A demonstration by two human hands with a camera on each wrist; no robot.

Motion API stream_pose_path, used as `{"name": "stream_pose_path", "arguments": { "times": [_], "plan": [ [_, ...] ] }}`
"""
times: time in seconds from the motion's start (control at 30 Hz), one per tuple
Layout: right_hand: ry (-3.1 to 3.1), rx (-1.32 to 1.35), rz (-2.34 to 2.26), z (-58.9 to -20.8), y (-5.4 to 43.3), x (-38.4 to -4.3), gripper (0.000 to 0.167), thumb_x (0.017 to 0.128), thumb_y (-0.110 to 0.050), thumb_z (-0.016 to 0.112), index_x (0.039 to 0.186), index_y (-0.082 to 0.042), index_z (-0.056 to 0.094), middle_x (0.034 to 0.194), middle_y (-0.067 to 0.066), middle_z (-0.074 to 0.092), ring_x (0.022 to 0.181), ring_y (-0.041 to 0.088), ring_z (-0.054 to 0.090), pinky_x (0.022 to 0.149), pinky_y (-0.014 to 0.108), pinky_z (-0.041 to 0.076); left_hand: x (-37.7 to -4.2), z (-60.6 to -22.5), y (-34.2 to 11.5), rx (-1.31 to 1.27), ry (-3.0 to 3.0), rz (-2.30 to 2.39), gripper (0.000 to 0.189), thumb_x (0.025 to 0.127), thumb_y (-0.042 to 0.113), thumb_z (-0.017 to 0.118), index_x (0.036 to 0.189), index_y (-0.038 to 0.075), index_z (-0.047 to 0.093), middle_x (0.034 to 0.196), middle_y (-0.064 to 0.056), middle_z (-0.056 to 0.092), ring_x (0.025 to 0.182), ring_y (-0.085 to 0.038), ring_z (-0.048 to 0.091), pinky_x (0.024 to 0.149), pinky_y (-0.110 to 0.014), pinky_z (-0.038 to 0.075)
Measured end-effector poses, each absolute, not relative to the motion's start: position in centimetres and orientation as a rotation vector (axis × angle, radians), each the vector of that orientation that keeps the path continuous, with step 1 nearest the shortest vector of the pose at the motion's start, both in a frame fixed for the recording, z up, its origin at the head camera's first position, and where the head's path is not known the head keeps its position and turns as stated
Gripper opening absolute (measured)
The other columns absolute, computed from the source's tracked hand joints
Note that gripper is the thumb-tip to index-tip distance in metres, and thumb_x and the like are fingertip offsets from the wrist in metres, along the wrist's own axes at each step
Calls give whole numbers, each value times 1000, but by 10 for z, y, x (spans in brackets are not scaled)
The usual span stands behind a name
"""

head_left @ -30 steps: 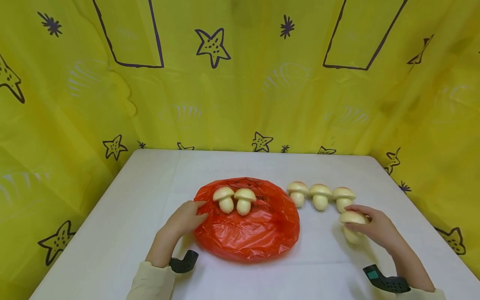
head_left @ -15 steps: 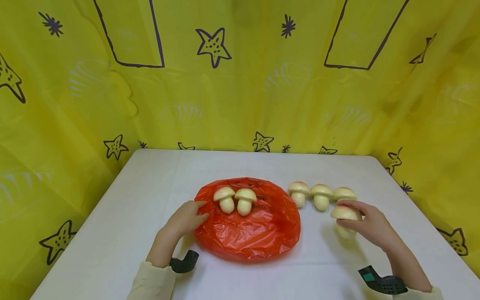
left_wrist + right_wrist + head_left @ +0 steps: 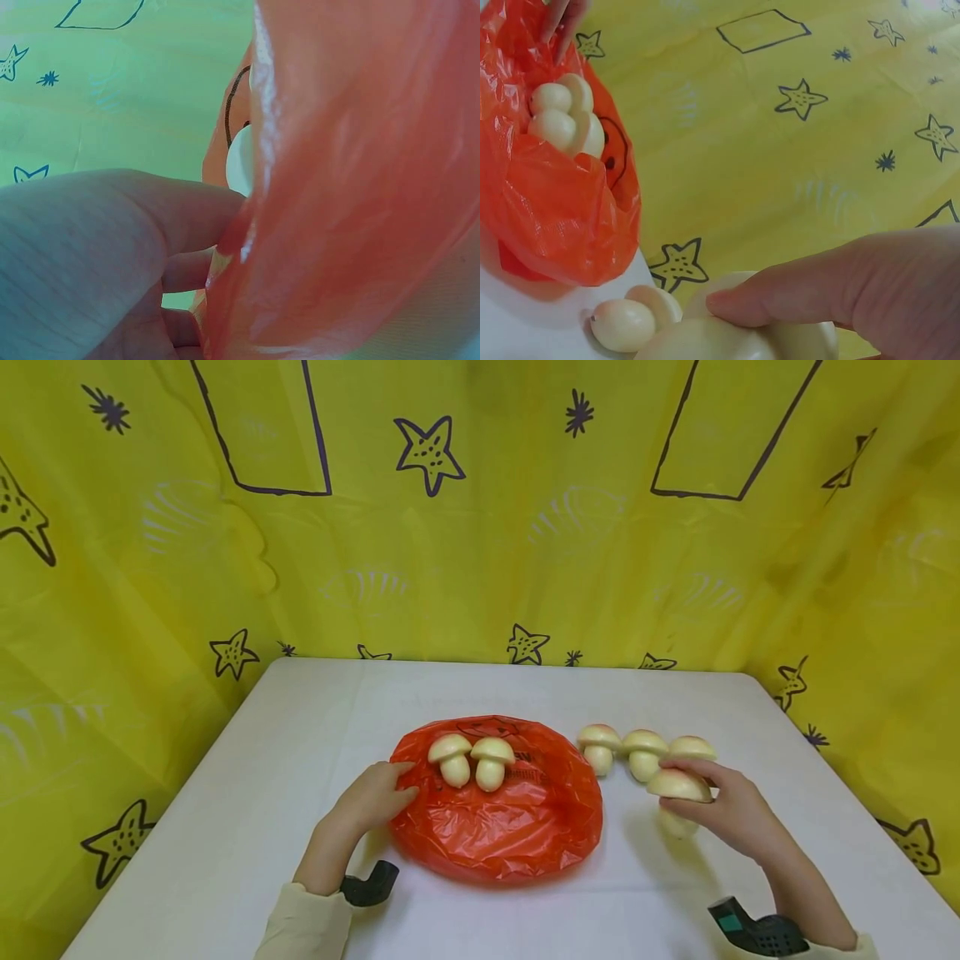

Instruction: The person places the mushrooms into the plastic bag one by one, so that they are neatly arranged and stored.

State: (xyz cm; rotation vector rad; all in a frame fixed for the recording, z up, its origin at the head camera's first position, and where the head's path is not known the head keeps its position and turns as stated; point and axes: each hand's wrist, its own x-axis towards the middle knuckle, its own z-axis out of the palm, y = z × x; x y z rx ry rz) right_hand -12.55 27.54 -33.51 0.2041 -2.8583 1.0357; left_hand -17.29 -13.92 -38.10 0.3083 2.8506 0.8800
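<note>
As I look from the head, the right hand (image 3: 723,810) grips one mushroom (image 3: 679,786) right of the red bag (image 3: 495,852); if it swings low, it may bump the three mushrooms (image 3: 644,745) also right of the bag. Its fingers lie over the cap, thumb below. From the left wrist, the left hand (image 3: 112,259) pinches the bag's edge; a hard tug could tip it. From the right wrist, two mushrooms (image 3: 553,127) sit in the bag.

Free gap between bag (image 3: 495,839) and gripped mushroom (image 3: 678,786)

Yellow patterned cloth (image 3: 480,543) hangs behind a white table (image 3: 300,727).
</note>
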Motion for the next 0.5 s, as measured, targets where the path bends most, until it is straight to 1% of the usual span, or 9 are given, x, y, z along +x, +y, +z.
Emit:
{"name": "stream_pose_path", "arguments": {
  "times": [0.17,0.27,0.37,0.5],
  "plan": [
    [-2825,211,1043,-334,271,-129,49,74,-21,77,116,0,61,113,21,55,90,27,48,63,28,43,-172,-380,-139,299,2851,883,40,87,15,60,122,-5,56,115,-17,59,98,-29,54,87,-45,45],
    [-2795,232,1047,-332,268,-132,50,74,-21,77,116,0,60,112,19,55,89,26,48,62,28,43,-172,-380,-139,298,2853,882,40,87,15,60,122,-5,56,115,-17,59,99,-29,54,88,-45,45],
    [-2769,268,1055,-329,264,-135,49,74,-19,77,116,-1,60,110,16,55,88,25,48,63,26,44,-171,-379,-139,298,2852,881,40,87,15,59,122,-5,56,115,-17,59,100,-30,54,88,-45,44],
    [-2764,308,1091,-327,259,-138,46,75,-17,76,116,-2,61,111,17,54,91,27,48,63,25,46,-171,-378,-139,293,2846,881,40,87,15,59,122,-5,56,115,-17,59,99,-29,54,87,-45,45]
  ]
}}
